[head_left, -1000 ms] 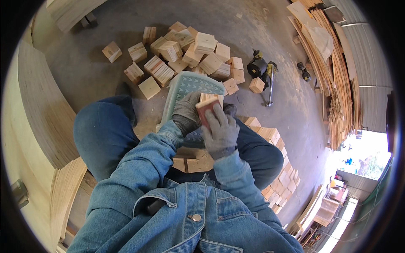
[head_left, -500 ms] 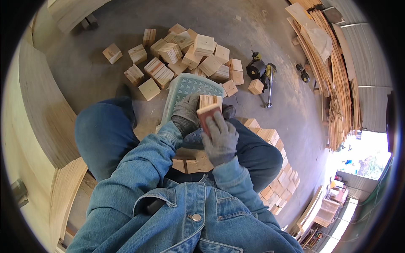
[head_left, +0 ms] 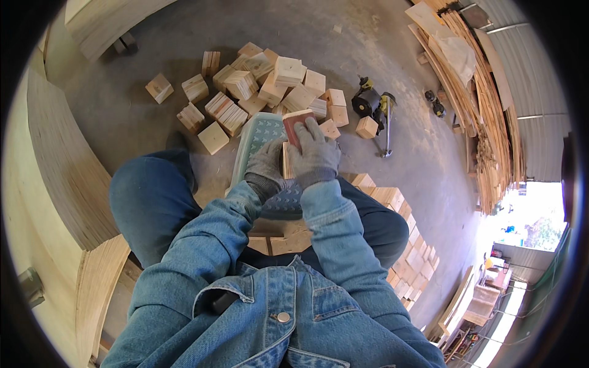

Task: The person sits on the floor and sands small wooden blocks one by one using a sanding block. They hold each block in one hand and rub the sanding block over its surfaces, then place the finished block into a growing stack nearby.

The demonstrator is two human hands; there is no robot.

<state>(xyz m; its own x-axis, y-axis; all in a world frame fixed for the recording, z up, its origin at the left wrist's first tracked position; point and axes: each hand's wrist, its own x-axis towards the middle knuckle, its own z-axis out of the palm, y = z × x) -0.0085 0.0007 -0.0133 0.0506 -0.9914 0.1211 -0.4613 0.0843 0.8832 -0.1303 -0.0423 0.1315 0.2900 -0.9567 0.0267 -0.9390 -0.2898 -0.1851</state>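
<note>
Both gloved hands' grip (head_left: 294, 161) on wood block (head_left: 287, 161)

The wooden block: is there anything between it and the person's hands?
Nothing visible. The left hand grips the wooden block from its left side, and the right hand presses a reddish sanding pad flat on top of it. Only the grey gloves and that pad lie between hands and wood, above the pale green tray.
</note>
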